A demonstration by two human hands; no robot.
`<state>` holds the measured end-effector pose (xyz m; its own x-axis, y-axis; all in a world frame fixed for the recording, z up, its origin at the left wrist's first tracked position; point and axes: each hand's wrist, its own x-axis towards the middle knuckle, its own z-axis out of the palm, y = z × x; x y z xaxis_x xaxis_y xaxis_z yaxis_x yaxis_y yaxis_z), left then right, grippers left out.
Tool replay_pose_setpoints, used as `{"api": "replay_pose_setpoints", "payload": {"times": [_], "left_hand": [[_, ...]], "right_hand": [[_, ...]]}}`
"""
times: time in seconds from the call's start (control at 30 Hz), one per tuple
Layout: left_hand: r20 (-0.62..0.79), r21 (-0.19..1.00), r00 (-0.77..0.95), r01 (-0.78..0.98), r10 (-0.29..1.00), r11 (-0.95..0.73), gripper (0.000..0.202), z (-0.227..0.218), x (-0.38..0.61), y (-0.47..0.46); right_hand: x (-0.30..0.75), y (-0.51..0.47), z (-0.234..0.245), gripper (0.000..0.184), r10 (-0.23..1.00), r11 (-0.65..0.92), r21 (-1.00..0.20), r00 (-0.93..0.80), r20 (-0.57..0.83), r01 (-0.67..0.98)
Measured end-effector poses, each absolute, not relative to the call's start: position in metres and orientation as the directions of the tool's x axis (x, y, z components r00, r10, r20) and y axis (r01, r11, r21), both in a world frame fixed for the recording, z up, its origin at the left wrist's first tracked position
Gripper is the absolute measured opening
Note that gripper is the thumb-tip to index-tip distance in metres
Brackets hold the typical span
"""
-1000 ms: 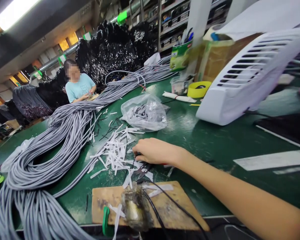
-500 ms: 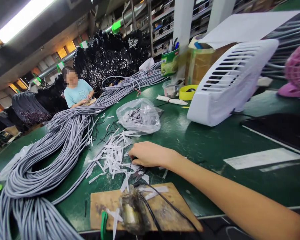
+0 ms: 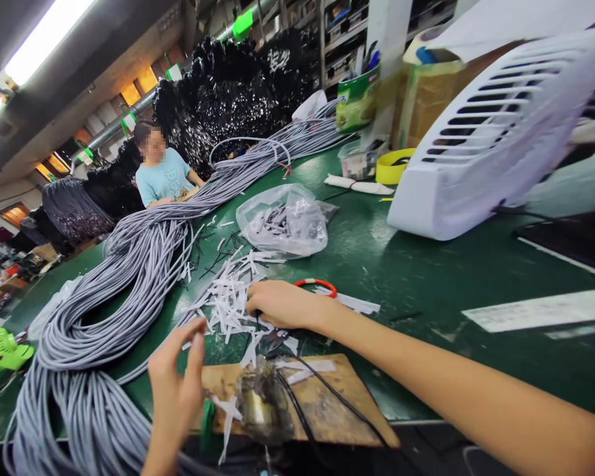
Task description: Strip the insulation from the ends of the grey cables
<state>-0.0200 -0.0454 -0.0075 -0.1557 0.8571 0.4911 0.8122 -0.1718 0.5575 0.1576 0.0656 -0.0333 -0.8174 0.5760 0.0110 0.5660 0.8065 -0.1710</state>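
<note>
Your left hand (image 3: pixel 172 383) has come into view, fingers loosely apart, seemingly empty. Your right hand (image 3: pixel 280 305) curls downward; you can't tell what it pinches. White strips (image 3: pixel 228 299) lie loose beside its fingertips, so work looks unfinished; beyond them sits a partly filled bag (image 3: pixel 305 231).

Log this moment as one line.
left hand: raised, open, by wooden board | right hand: at white strips, grip unclear | plastic bag: on green table

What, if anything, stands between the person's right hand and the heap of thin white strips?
Nothing visible: the right hand is at the right edge of the heap of thin white strips. The clear plastic bag lies beyond them, not between.
</note>
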Motion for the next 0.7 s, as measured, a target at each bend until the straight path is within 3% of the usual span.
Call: {"api": "replay_pose_setpoints", "payload": {"times": [0.1, 0.23, 0.4, 0.57, 0.7], "left_hand": [[0.273, 0.433, -0.055, 0.898, 0.96, -0.072, 0.023, -0.005, -0.037, 0.008], [0.215, 0.379, -0.066, 0.925, 0.974, -0.022, 0.012, -0.027, -0.053, 0.069], [0.314, 0.352, -0.152, 0.935, 0.937, 0.034, 0.007, -0.056, -0.059, 0.084], [0.466, 0.369, -0.229, 0.928, 0.855, 0.047, 0.017, -0.043, -0.058, 0.078], [0.595, 0.314, -0.129, 0.946, 0.793, -0.082, 0.025, -0.026, -0.043, 0.064]], "right_hand": [[0.152, 0.07, -0.043, 0.017, 0.536, 0.837, -0.156, -0.843, 0.047, 0.524], [0.147, 0.07, -0.047, 0.017, 0.505, 0.862, -0.11, -0.859, 0.085, 0.496], [0.146, 0.063, -0.043, 0.03, 0.533, 0.846, -0.082, -0.838, 0.114, 0.527], [0.151, 0.061, -0.035, 0.016, 0.633, 0.774, -0.06, -0.765, 0.123, 0.63], [0.16, 0.067, -0.029, 0.02, 0.696, 0.718, -0.085, -0.714, 0.077, 0.691]]}}
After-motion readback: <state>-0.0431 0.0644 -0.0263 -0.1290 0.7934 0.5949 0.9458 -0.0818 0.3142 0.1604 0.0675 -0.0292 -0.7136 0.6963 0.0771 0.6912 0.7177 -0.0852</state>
